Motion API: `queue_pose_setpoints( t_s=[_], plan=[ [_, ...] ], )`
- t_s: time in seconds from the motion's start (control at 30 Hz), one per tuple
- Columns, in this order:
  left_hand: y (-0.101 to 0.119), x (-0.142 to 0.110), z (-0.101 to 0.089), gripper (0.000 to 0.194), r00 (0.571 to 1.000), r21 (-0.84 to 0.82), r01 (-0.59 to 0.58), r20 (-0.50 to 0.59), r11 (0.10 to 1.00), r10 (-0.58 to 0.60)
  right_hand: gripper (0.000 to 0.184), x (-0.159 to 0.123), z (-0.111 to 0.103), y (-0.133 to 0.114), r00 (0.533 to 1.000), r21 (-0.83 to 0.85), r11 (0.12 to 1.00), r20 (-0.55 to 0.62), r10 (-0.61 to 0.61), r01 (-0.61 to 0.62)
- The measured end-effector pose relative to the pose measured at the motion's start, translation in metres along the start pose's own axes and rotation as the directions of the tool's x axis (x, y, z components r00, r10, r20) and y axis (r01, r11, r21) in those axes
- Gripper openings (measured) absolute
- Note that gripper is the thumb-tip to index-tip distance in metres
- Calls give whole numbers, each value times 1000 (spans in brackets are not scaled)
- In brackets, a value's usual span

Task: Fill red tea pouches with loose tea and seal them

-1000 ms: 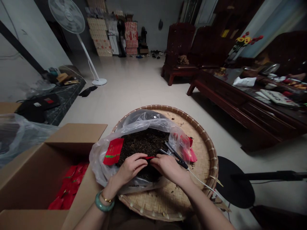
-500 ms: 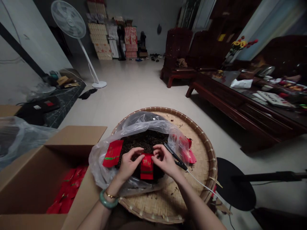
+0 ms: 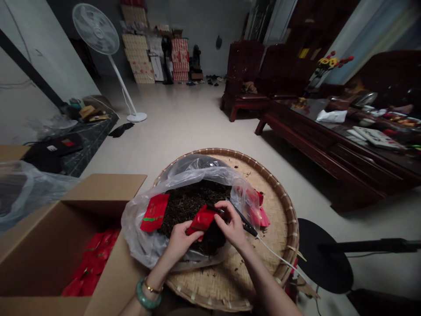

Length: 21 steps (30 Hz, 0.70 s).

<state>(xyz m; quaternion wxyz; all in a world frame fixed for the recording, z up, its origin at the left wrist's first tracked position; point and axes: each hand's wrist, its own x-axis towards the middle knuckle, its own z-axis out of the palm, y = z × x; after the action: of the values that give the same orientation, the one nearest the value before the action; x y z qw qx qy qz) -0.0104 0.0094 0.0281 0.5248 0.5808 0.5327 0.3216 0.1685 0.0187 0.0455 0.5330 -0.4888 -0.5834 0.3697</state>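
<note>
My left hand (image 3: 182, 240) pinches the lower left end of a small red foil packet (image 3: 203, 218), thumb on top. At the packet's upper right end are the closed fingers of my right hand (image 3: 232, 224). The packet is tilted over dark, dry loose leaves (image 3: 184, 206), which look like tea, in a clear plastic bag (image 3: 131, 228). Another red packet (image 3: 155, 212) lies flat at the bag's left side. Partly behind my right hand rests a slim black tool (image 3: 249, 227) with a white cord. More red packets (image 3: 261, 215) lie right of the bag, partly under its plastic.
The bag sits on a round woven bamboo tray (image 3: 272, 184). To the left stands an open cardboard box (image 3: 33, 245) holding several red packets (image 3: 95, 259). A black round stand base (image 3: 324, 259) is on the right, below a dark wooden table (image 3: 332, 153). A white fan (image 3: 136, 116) stands farther back.
The red packet has turned from hanging upright between both hands to lying tilted, its upper end toward the right. My left hand has moved down to its lower end.
</note>
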Motion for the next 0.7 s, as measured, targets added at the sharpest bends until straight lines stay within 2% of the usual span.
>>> queue_pose_setpoints(
  t_s=[0.07, 0.13, 0.33, 0.47, 0.53, 0.7],
  plan=[
    [3, 0, -2, 12, 999, 97, -38, -35, 995, 42, 15, 1, -6, -10, 987, -137, 978, 55, -148, 154],
    [6, 0, -3, 12, 997, 165, -56, -49, 985, 65, 16, 0, -10, -19, 971, -221, 946, 89, -222, 237],
    [8, -2, -4, 14, 995, 189, -75, -45, 979, 85, 11, -1, -10, -24, 947, -319, 894, 48, -316, 315],
    [8, -3, -4, 12, 996, 197, -81, -11, 977, 85, 5, 1, -5, -18, 962, -276, 922, 44, -270, 272],
    [9, -3, -5, 13, 997, 186, -71, 21, 980, 68, 10, 1, -3, -17, 975, -205, 954, 24, -220, 221],
    [8, -1, -3, 16, 996, 40, -43, 79, 998, 40, 18, 0, -3, -18, 992, -71, 990, 10, -124, 124]
  ],
)
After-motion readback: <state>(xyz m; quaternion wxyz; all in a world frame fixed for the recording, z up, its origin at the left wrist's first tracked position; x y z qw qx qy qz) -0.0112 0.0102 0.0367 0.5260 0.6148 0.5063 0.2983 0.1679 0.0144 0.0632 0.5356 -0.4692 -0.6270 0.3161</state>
